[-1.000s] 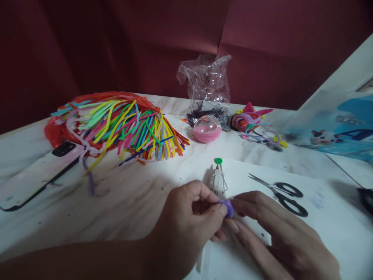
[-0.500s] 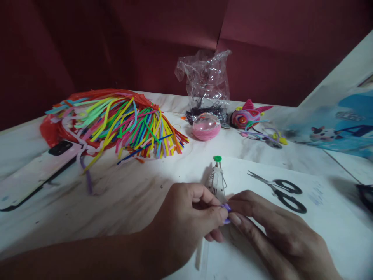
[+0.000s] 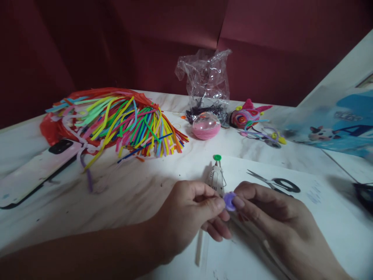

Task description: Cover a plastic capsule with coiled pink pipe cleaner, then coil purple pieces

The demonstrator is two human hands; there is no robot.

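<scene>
Both hands meet low in the middle over a white sheet [image 3: 326,229]. My left hand [image 3: 189,216] pinches a small purple coiled piece [image 3: 229,200] between thumb and forefinger. My right hand [image 3: 274,221] presses its fingertips on the same piece from the right. Just behind the hands lies a white glue gun [image 3: 216,178], its nozzle pointing away at a green button [image 3: 217,157]. Black-handled scissors [image 3: 276,184] lie right of it, partly covered by my right hand.
A heap of coloured pipe cleaners [image 3: 122,126] on a red bag lies at back left, with a phone [image 3: 35,171] in front. A clear plastic bag [image 3: 205,83], a pink ball [image 3: 206,126] and a unicorn craft figure [image 3: 247,116] stand at the back. A blue printed bag [image 3: 335,124] is at right.
The two hands have lifted a little and turned the purple piece, so its flat coiled face now shows. My right hand now covers more of the scissors.
</scene>
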